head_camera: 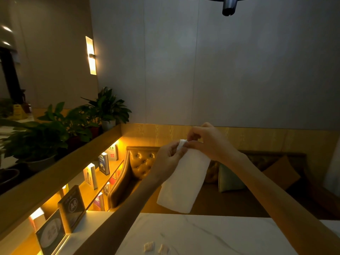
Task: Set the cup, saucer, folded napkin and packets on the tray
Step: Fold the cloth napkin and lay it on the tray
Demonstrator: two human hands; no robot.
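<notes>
Step in hand, by judgement: folding of napkin point(184, 179), not yet placing. Held up in air above far edge of bench point(202, 234), well clear of surface, hanging down as a long white strip, apparently already doubled lengthwise.

Left hand point(168, 161) and right hand point(207, 142) close together at napkin's top end, fingertips of both pinched on upper corner; touching or nearly so there. Neither hand free.

Packets point(156, 247): two small white ones lying flat on bench nr near edge, side by side, just apart. Not on any tray.

Next move, est.: bring lower end up or lay strip down on bench to finish fold; needs corners kept aligned, thin paper likely to sag or skew if let go one-handed. Then transfer to tray.

Hidden / unclear:
- Tray, cup, saucer: not in view; camera tilted high, most of bench cut off below frame.
- No. of layers in napkin: can't tell.
- Exact finger grip masked by napkin's bunched top.
- Packet print: too small, dim.
- Lighting low, warm; bench's left edge partly blocked by framed sign point(72, 208) marked A8.
</notes>
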